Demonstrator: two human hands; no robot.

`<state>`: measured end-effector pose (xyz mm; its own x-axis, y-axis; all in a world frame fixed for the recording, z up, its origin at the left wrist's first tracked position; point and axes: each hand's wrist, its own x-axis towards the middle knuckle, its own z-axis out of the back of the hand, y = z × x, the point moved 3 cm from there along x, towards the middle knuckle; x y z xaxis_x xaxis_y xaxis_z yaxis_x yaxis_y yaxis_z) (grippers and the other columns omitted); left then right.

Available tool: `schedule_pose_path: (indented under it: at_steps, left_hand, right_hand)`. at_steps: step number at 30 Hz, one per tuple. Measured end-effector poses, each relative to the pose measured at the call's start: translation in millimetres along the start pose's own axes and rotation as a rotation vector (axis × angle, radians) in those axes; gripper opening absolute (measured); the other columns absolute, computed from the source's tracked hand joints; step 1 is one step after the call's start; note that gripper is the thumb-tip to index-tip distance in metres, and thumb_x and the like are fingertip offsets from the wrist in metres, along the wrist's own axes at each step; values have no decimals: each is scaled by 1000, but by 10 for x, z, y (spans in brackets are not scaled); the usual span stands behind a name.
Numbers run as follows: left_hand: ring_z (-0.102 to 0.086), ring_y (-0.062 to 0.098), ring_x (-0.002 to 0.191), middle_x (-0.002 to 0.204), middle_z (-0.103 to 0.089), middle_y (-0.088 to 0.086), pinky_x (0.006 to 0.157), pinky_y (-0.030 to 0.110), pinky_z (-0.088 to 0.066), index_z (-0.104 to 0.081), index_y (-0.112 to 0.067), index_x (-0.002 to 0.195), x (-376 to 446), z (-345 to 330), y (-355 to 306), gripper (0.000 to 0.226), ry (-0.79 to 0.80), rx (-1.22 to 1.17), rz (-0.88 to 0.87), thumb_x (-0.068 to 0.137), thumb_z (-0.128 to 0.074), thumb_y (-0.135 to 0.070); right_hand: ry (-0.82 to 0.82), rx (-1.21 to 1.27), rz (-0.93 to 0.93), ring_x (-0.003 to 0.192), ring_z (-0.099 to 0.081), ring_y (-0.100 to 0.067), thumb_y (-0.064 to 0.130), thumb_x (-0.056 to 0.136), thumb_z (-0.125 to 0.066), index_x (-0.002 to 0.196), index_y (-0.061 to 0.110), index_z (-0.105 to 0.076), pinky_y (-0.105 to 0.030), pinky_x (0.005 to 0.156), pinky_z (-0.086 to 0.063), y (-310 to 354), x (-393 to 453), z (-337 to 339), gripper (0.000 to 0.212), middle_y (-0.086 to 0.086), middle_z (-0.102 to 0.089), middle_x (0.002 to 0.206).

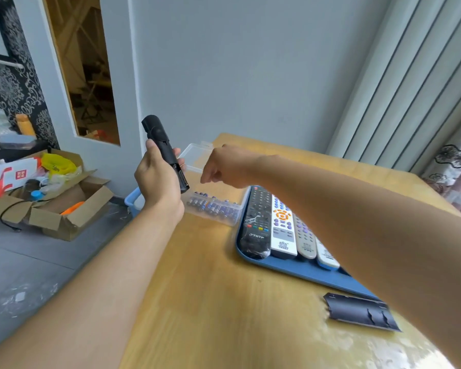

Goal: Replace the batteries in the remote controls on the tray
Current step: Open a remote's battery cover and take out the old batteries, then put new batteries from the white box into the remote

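Behind right hand [225, 167], battery box [214, 209] half-hidden

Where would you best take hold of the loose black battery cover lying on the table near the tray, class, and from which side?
Grip the battery cover across its narrow width, by its two long edges, coming down from above. It lies flat on the wooden table, apart from the blue tray, so nothing offers an underside hold. Its long, thin shape likely suits a thumb-and-finger pinch near the middle.
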<state>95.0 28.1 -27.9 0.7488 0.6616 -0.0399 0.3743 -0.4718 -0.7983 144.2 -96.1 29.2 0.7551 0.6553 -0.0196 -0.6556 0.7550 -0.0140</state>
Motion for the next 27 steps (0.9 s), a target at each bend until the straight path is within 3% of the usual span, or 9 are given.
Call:
schedule_pose_path:
  at_steps: [6,11,14,15,17,19,22,27]
  left_hand:
    - [-59,13,50,82,-70,0,40,24,-45,-63,-17,102,-419,-225,139,36,275,98,52,107,-40,-46]
    - [-57,17,53,95,-67,16,40,24,-42,-60,-18,119,-1245,-701,454,17,679,286,128,106,-49,-17]
    - [-58,20,53,94,-71,12,40,27,-43,-30,-53,146,-1797,-1056,734,59,851,362,177,106,-49,-13]
    - [-58,20,55,96,-71,11,41,28,-43,-28,-56,148,-1952,-1158,824,63,907,397,200,107,-48,-13]
    - [-59,19,60,102,-68,8,44,28,-44,-49,-43,146,-2349,-1413,1053,47,1021,491,258,108,-44,-14]
    - [-60,17,63,101,-66,6,47,28,-47,-66,-31,132,-2667,-1614,1271,36,1086,564,320,107,-47,-13]
    - [-62,16,69,95,-66,0,55,28,-50,-70,-31,123,-2951,-1849,1518,30,1115,676,299,99,-62,-15]
    - [-59,18,70,86,-61,-1,57,25,-51,-53,-25,145,-3106,-2024,1775,58,1105,835,268,91,-73,-19]
  right_hand:
    - [-272,72,-182,95,-66,-14,14,95,-59,106,31,-76,-29,86,-52,-792,-1141,342,27,7,-76,102]
    - [-591,70,-456,70,-63,-4,19,97,-60,99,34,-75,-32,74,-55,-1660,-2530,141,22,15,-71,94]
    - [-721,53,-562,73,-61,-9,14,95,-63,96,32,-77,-37,71,-56,-2077,-3111,-51,23,11,-72,94]
    - [-750,31,-605,75,-60,-9,13,95,-62,96,32,-77,-36,69,-56,-2163,-3237,-120,24,11,-71,94]
    - [-794,-14,-718,81,-59,-11,11,94,-59,98,32,-76,-33,65,-54,-2313,-3546,-256,27,11,-69,97]
    - [-832,-72,-777,89,-62,-17,7,93,-58,99,27,-75,-35,65,-54,-2385,-3741,-434,27,7,-68,100]
    - [-860,-57,-806,88,-61,-23,2,91,-58,96,20,-73,-37,65,-52,-2420,-3847,-620,24,1,-66,97]
    - [-872,87,-776,80,-54,-14,2,88,-57,93,17,-64,-28,69,-44,-2439,-3878,-695,17,5,-61,94]
